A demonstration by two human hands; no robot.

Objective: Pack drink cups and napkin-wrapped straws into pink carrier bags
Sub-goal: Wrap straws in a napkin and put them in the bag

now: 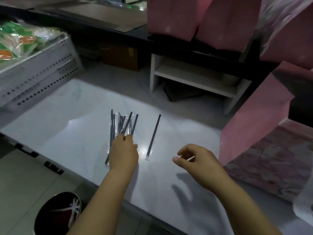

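I see a drinks shop's packing counter [67,133]. Pink bags [250,119] stand around it. Wrapped straws [122,123] lie on top.

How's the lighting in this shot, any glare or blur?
Head view: dim; bright glare on the white table beside the lone straw; the right hand throws a soft shadow toward the camera; the pink bags at the right edge look blurred.
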